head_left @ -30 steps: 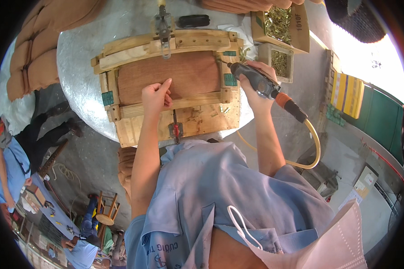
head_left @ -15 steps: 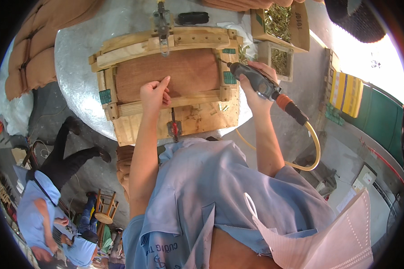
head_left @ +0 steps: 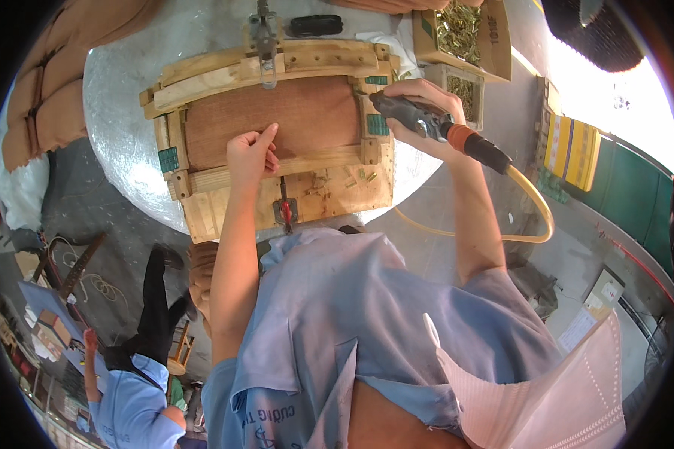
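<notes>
A brown wooden panel (head_left: 299,112) sits inside a pale wooden jig (head_left: 352,156) on the worktable. Above the panel's lower part, my left hand (head_left: 249,156) is closed, thumb against curled fingers; anything pinched there is too small to make out. My right hand (head_left: 436,105) is wrapped around a grey air screwdriver (head_left: 412,116) with an orange collar and a yellow hose (head_left: 538,198). The tool's tip points left at the jig's right end bar, near its upper green pad (head_left: 376,80); contact cannot be told. Toggle clamps (head_left: 263,49) (head_left: 284,213) stand at the jig's far and near sides.
Several small brass-coloured pieces (head_left: 363,176) lie on the jig's near board. Beyond to the right are a carton (head_left: 494,37) and a tray (head_left: 473,123) of similar pieces. Brown padded stacks (head_left: 56,71) stand left. A co-worker in blue (head_left: 138,389) is at lower left.
My right hand has brought the air screwdriver left and slightly forward, closer to the jig's right end. My left hand keeps its closed pose over the panel. The co-worker at lower left has shifted.
</notes>
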The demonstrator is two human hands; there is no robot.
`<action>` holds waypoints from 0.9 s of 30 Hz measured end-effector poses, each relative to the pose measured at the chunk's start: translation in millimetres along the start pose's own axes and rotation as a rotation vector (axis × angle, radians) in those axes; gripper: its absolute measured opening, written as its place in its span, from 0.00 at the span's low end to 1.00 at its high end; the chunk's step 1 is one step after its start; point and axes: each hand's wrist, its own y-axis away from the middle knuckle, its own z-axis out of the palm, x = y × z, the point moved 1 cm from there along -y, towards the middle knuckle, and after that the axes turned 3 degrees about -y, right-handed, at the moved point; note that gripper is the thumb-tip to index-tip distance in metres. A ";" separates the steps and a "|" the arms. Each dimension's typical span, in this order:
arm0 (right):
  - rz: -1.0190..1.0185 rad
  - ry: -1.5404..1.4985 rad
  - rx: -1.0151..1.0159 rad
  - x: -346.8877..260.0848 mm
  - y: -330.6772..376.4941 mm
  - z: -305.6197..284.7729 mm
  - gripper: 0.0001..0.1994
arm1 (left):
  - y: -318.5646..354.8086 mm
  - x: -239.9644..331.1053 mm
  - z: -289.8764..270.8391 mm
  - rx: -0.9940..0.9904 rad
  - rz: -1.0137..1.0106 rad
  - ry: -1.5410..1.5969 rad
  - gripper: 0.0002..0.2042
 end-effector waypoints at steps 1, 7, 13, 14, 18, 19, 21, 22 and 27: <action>-0.008 0.014 -0.019 0.5 -1.2 -3.0 0.21 | -1.4 -1.3 0.1 -0.008 -0.001 0.002 0.23; -0.134 0.038 -0.112 15.1 -6.0 -5.5 0.22 | 0.0 -0.6 -0.6 0.023 -0.036 -0.007 0.23; 0.236 -0.110 0.111 20.3 -6.2 7.4 0.20 | 0.9 -2.2 1.4 0.027 -0.031 -0.005 0.24; 0.208 -0.138 0.188 24.0 -7.0 9.7 0.22 | -0.6 -2.2 1.4 0.029 -0.038 -0.005 0.24; 0.241 -0.169 0.340 27.5 4.2 29.0 0.24 | -2.4 -1.4 3.0 0.047 -0.060 -0.025 0.24; 0.226 -0.167 0.335 28.5 8.0 31.9 0.24 | -2.1 -0.1 2.5 0.052 -0.056 -0.028 0.24; 0.187 -0.092 0.223 12.5 10.6 34.6 0.24 | 1.0 3.8 3.1 0.060 -0.053 -0.039 0.24; 0.167 -0.055 0.169 8.4 10.3 36.3 0.23 | 1.5 4.4 3.9 0.061 -0.059 -0.034 0.24; 0.209 -0.063 0.230 4.9 -0.2 42.3 0.22 | 0.2 2.8 4.8 0.053 -0.077 0.014 0.25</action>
